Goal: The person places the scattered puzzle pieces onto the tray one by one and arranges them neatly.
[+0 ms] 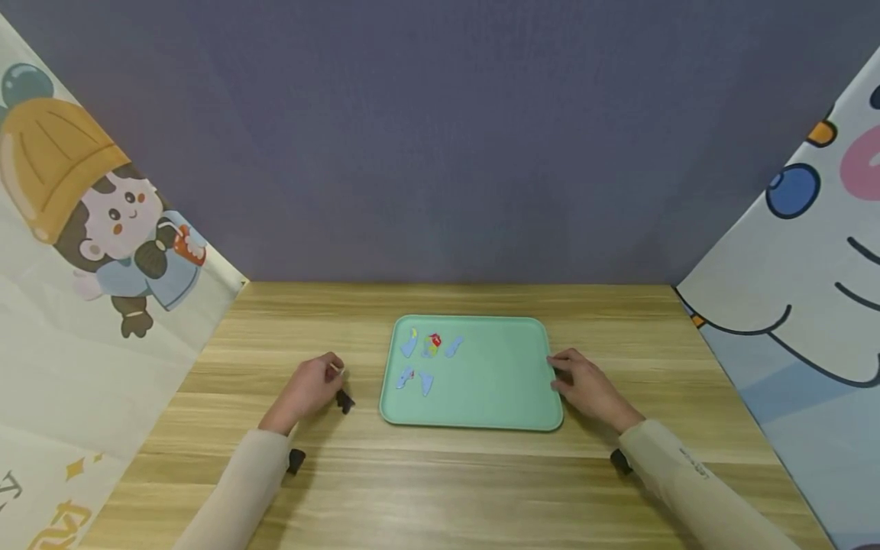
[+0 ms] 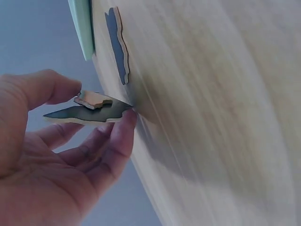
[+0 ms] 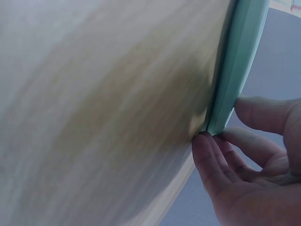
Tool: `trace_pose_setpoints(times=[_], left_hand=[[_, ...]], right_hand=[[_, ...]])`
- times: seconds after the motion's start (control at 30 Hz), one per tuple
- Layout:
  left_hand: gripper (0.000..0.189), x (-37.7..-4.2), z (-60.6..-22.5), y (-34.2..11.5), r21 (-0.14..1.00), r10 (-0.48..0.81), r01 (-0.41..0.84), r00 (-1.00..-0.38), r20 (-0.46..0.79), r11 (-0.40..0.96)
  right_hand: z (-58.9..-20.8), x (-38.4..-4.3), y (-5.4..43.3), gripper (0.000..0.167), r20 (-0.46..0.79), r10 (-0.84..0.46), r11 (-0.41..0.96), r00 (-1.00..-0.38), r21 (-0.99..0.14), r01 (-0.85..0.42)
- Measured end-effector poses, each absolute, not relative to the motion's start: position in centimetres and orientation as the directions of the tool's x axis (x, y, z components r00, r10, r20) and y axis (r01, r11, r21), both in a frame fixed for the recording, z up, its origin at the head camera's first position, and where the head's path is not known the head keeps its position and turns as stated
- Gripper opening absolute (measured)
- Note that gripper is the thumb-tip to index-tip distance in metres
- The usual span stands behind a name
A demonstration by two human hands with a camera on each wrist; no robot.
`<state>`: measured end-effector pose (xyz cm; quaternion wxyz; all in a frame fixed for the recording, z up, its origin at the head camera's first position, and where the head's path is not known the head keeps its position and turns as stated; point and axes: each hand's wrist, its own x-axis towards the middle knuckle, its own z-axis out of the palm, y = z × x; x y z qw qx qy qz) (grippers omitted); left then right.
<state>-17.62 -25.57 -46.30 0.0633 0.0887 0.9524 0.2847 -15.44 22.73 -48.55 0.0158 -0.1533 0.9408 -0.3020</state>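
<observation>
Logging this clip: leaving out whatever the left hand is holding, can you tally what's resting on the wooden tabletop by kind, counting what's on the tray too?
Green tray: 1
Printed pieces on the tray: 5
Dark piece on the bare wood: 1
Total: 7

The wood-grained tabletop (image 1: pixel 440 489) runs back to a plain purple-grey backdrop (image 1: pixel 440 153). Along its left side slopes a pale sheet (image 1: pixel 34 367) printed with a cartoon child (image 1: pixel 127 221) in an orange hat (image 1: pixel 58 160), a red cup (image 1: pixel 189 245) by the chest, with a gold star (image 1: pixel 74 469) and lettering (image 1: pixel 63 514) below. The right-hand sheet (image 1: pixel 749 260) shows part of a white, black-outlined figure, a blue disc (image 1: pixel 793 191) and a pink patch (image 1: pixel 862 163) over light blue.
</observation>
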Motion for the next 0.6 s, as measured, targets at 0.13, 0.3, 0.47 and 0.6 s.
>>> trace_pose_setpoints(times=[0.13, 0.3, 0.47, 0.6], left_hand=[[0.021, -18.2, -46.4, -25.4, 0.575, 0.214, 0.137, -0.975, -0.067, 0.807], [0.021, -18.8, -46.4, -25.1, 0.59, 0.24, 0.15, -0.968, -0.077, 0.793], [0.021, -19.5, -46.4, -24.7, 0.587, 0.238, 0.141, -0.967, -0.091, 0.797], [0.033, -19.7, -46.5, -24.3, 0.567, 0.253, 0.141, -0.959, -0.124, 0.811]], right_hand=[[-48.5, -15.4, 22.8, 0.045, 0.064, -0.297, 0.772, -0.953, -0.571, -0.279], [-48.5, -15.4, 22.8, 0.044, 0.07, -0.297, 0.771, -0.952, -0.57, -0.282], [-48.5, -15.4, 22.8, 0.044, 0.067, -0.297, 0.772, -0.953, -0.571, -0.28], [-48.5, -15.4, 22.8, 0.044, 0.06, -0.293, 0.772, -0.954, -0.573, -0.274]])
